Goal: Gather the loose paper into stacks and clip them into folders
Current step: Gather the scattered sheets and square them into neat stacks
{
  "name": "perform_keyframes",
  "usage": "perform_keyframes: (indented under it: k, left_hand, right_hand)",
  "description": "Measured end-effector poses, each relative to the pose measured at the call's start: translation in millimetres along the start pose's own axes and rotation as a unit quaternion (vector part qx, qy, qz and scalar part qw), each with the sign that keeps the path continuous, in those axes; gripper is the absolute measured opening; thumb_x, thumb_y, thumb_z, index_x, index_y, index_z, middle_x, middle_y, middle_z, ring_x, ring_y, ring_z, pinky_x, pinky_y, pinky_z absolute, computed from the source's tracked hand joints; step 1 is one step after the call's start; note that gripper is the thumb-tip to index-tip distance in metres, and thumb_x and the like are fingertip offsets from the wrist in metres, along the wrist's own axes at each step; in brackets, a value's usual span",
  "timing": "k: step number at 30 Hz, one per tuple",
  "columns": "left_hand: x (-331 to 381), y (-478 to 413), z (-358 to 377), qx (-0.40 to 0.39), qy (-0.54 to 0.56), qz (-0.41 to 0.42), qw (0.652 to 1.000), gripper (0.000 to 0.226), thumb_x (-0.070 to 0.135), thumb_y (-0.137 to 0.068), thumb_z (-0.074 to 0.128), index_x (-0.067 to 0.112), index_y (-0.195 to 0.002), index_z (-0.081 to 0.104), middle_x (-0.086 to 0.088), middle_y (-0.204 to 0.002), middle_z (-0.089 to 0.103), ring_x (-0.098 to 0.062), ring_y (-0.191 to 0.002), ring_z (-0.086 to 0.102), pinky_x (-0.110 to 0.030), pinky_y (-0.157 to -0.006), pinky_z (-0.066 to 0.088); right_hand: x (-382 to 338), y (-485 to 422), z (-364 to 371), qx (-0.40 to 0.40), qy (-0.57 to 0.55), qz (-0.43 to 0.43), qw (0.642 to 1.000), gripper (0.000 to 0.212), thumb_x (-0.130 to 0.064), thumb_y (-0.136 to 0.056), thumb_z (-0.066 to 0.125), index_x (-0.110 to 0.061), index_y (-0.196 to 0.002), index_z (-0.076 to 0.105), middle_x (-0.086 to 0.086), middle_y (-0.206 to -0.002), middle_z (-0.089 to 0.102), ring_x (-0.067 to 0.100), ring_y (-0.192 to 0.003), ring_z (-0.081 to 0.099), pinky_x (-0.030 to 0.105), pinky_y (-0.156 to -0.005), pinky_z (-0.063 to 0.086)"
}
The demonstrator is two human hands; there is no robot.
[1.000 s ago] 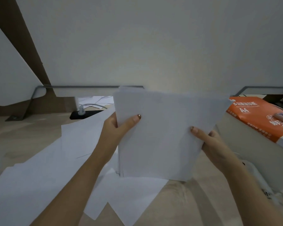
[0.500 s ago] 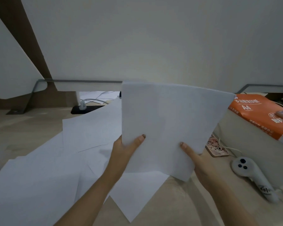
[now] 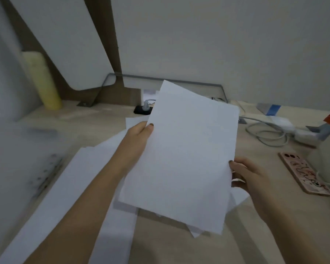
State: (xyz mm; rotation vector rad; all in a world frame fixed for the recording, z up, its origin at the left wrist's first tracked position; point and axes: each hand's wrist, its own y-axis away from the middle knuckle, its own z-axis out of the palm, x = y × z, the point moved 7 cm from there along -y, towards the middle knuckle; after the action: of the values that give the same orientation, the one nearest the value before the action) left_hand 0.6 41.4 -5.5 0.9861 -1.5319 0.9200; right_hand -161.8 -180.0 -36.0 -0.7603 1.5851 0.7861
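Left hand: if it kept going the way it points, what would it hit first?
Apart from the paper stack that the left hand grips, probably the black socket at the back of the desk. Depth is unclear from this one view.

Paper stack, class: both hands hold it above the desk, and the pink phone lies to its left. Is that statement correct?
No. The head view shows the pink phone lying to the right of the paper stack, not the left. The left hand and right hand do both hold it above the desk.
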Motion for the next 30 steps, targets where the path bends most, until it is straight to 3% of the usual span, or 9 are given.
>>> perform_keyframes:
  k: [5, 10, 15, 18, 21, 26, 30]
  left_hand:
    - [-16, 20, -80, 0.061, -0.072, -0.044, 0.995, 0.031, 0.032, -0.091, 0.048, 0.004, -0.090, 0.061, -0.013, -0.086, 0.064, -0.024, -0.079, 0.060, -0.033, -0.073, 0.042]
    - [-37, 52, -145, 0.131, -0.170, -0.076, 0.974, 0.029, 0.026, -0.095, 0.044, 0.004, -0.098, 0.063, -0.008, -0.089, 0.064, -0.022, -0.076, 0.058, -0.029, -0.066, 0.040]
    - [-73, 75, -188, 0.166, -0.306, -0.138, 0.927, 0.022, 0.021, -0.095, 0.044, 0.010, -0.102, 0.061, -0.007, -0.102, 0.064, -0.023, -0.088, 0.055, -0.031, -0.068, 0.037]
    - [-96, 86, -191, 0.149, -0.385, -0.184, 0.892, 0.024, 0.023, -0.096, 0.042, 0.015, -0.115, 0.056, -0.009, -0.117, 0.061, -0.026, -0.097, 0.053, -0.033, -0.080, 0.038]
    - [-110, 94, -180, 0.107, -0.436, -0.206, 0.869, 0.040, 0.023, -0.098, 0.038, 0.012, -0.137, 0.041, -0.008, -0.137, 0.048, -0.028, -0.121, 0.048, -0.037, -0.098, 0.037]
    - [-113, 98, -169, 0.073, -0.515, -0.210, 0.828, 0.046, 0.025, -0.099, 0.033, 0.012, -0.143, 0.026, -0.004, -0.149, 0.030, -0.025, -0.130, 0.039, -0.041, -0.100, 0.037]
    - [-116, 100, -160, 0.049, -0.540, -0.225, 0.810, 0.037, 0.024, -0.099, 0.032, 0.009, -0.133, 0.033, -0.005, -0.144, 0.033, -0.024, -0.125, 0.041, -0.037, -0.092, 0.039]
  right_hand:
    - [11, 11, 75, -0.113, 0.013, 0.045, 0.993, 0.014, -0.008, -0.091, 0.052, -0.004, -0.097, 0.063, 0.007, -0.071, 0.061, 0.013, -0.049, 0.055, 0.023, -0.048, 0.044]
    - [24, 31, 146, -0.213, 0.025, 0.076, 0.974, 0.018, -0.013, -0.091, 0.054, -0.003, -0.105, 0.060, 0.006, -0.071, 0.064, 0.015, -0.047, 0.057, 0.023, -0.046, 0.047]
    - [43, 45, 190, -0.275, 0.059, 0.117, 0.953, 0.017, -0.010, -0.091, 0.052, 0.004, -0.102, 0.055, 0.020, -0.077, 0.065, 0.023, -0.048, 0.062, 0.021, -0.041, 0.044]
    - [59, 50, 200, -0.281, 0.095, 0.125, 0.947, 0.014, -0.010, -0.091, 0.053, 0.002, -0.098, 0.053, 0.019, -0.075, 0.064, 0.024, -0.051, 0.063, 0.026, -0.048, 0.049]
    - [68, 46, 200, -0.268, 0.130, 0.112, 0.948, 0.010, -0.013, -0.090, 0.055, -0.004, -0.093, 0.052, 0.011, -0.065, 0.065, 0.023, -0.051, 0.064, 0.029, -0.050, 0.049]
    - [64, 49, 207, -0.289, 0.161, 0.091, 0.939, 0.012, -0.013, -0.091, 0.054, -0.009, -0.080, 0.050, 0.007, -0.055, 0.062, 0.020, -0.041, 0.058, 0.024, -0.043, 0.045]
    - [60, 47, 206, -0.289, 0.169, 0.076, 0.939, 0.015, -0.019, -0.091, 0.055, -0.009, -0.079, 0.053, 0.008, -0.056, 0.063, 0.020, -0.040, 0.058, 0.022, -0.040, 0.043]
